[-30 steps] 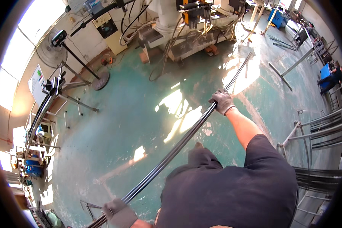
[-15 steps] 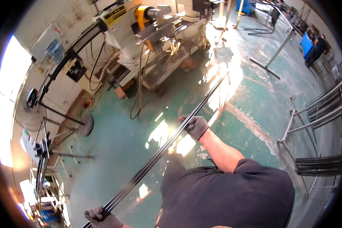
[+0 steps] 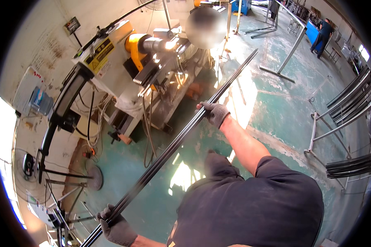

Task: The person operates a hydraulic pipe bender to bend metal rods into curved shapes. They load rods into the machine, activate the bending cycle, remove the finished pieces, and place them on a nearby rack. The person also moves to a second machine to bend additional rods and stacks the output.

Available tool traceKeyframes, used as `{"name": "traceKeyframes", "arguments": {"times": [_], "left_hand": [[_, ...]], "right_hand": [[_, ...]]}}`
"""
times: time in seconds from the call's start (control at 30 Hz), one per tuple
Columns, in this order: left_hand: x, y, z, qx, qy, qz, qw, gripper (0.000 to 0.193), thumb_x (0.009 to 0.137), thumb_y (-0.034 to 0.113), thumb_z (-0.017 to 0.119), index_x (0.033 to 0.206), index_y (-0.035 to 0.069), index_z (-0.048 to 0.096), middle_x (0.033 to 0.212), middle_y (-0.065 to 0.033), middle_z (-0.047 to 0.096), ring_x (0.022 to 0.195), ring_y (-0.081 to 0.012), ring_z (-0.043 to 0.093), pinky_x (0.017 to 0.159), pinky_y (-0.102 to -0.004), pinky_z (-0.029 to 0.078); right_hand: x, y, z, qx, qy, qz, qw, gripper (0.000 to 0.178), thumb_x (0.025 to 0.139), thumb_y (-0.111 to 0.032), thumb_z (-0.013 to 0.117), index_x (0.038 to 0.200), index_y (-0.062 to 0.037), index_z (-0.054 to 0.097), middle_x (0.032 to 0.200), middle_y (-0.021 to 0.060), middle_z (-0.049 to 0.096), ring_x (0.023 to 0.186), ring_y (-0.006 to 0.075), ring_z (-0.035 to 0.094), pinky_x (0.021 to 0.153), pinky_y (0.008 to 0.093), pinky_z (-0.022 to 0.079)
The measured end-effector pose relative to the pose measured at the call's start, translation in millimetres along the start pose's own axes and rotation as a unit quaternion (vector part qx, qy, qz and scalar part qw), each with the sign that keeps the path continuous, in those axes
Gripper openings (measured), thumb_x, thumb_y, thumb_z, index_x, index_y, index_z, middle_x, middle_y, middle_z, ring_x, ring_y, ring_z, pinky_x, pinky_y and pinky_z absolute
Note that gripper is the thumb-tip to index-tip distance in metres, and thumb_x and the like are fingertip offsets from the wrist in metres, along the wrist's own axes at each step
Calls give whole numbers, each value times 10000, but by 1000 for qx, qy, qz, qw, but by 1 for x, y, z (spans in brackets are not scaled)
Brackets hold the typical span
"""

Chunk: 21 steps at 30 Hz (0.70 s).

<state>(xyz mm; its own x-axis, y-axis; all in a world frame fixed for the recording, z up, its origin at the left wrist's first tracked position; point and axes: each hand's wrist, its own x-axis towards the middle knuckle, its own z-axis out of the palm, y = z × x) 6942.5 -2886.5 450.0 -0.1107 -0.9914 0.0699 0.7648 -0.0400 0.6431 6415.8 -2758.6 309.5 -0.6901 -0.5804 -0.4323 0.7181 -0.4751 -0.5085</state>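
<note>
A bundle of several long, thin dark metal tubes (image 3: 165, 159) runs slantwise from the lower left to the upper middle. My left hand (image 3: 118, 231), in a grey work glove, is closed around the bundle near its lower left end, which leaves the picture. Further along, past the middle, my right hand (image 3: 216, 114) grips it too, in the same kind of glove. The far tips of the tubes stick out well beyond my right hand, over a sunlit patch of floor.
A machine with a yellow-orange clamp-like part (image 3: 134, 51) stands ahead to the left, cables hanging from it. A standing fan (image 3: 28, 168) is at the left. On the right, a metal rack (image 3: 313, 131) bears more dark tubes. A person (image 3: 323, 37) stands far right by a blue panel.
The machine now appears larger and nearer, as I have moved forward. Both hands keep their hold on the tubes, and the bundle sits higher in view.
</note>
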Motion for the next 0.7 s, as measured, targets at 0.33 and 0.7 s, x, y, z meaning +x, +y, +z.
{"name": "traceKeyframes", "arguments": {"times": [0.33, 0.7], "left_hand": [[158, -147, 16, -10, 79, 16, 997, 227, 930, 75, 621, 1088, -87, 650, 961, -175, 710, 974, -328, 692, 1073, -483, 525], [219, -281, 112, -102, 46, -124, 986, 204, 929, 24, 594, 1096, -93, 592, 1119, -225, 639, 1173, -382, 609, 1169, -540, 428]], "right_hand": [[308, -171, -10, -680, -182, -428, 567, 186, 974, 42, 617, 1140, 114, 575, 1026, 212, 672, 944, 344, 713, 892, 496, 639], [402, -286, 134, -121, 9, -60, 991, 179, 972, -62, 674, 1074, 82, 645, 938, 175, 732, 831, 305, 735, 692, 413, 619]]}}
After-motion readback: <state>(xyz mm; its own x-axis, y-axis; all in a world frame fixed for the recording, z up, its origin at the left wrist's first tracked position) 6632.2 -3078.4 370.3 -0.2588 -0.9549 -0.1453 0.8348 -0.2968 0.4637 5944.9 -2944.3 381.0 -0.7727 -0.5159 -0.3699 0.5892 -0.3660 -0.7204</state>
